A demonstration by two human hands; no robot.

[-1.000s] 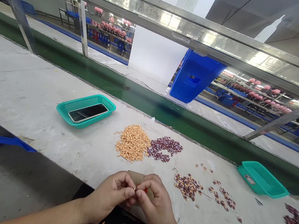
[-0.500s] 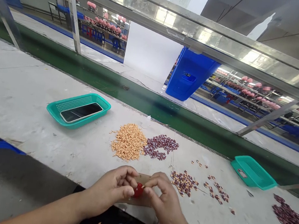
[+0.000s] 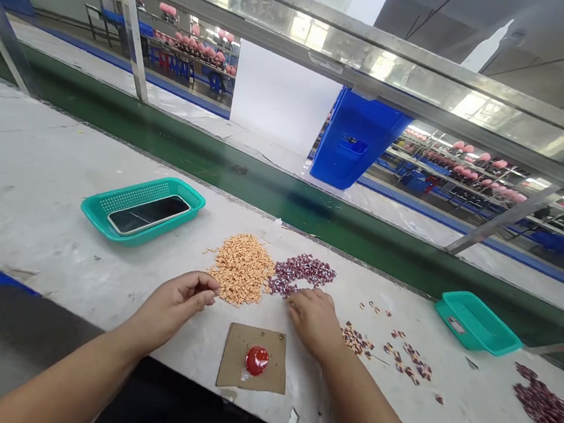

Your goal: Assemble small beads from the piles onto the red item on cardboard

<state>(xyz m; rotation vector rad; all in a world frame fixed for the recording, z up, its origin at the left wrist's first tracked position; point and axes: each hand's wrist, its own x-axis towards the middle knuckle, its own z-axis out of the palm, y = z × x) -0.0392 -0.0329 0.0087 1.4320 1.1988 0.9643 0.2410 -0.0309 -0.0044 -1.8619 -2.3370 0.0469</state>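
Note:
My left hand (image 3: 178, 304) is at the left edge of a pile of small orange pieces (image 3: 244, 268), thumb and fingers pinched together; whether a piece is between them is too small to see. My right hand (image 3: 315, 320) reaches the near edge of a pile of small dark purple pieces (image 3: 309, 267), its fingers curled down and the fingertips mostly hidden. Between my forearms, near the table's front edge, lies a square of brown cardboard (image 3: 233, 356). On it sits a glossy red round blob (image 3: 256, 361).
Joined orange-and-purple pieces (image 3: 410, 360) lie to the right, with more dark pieces (image 3: 547, 410) beyond. A green basket (image 3: 101, 221) holding a phone (image 3: 149, 214) stands left; another green basket (image 3: 480, 324) stands right. A blue bin (image 3: 356, 139) and metal frame rise behind.
My hands have parted from above the cardboard. The left moved up and left to the orange pile, the right up to the purple pile. The cardboard and red blob are now uncovered.

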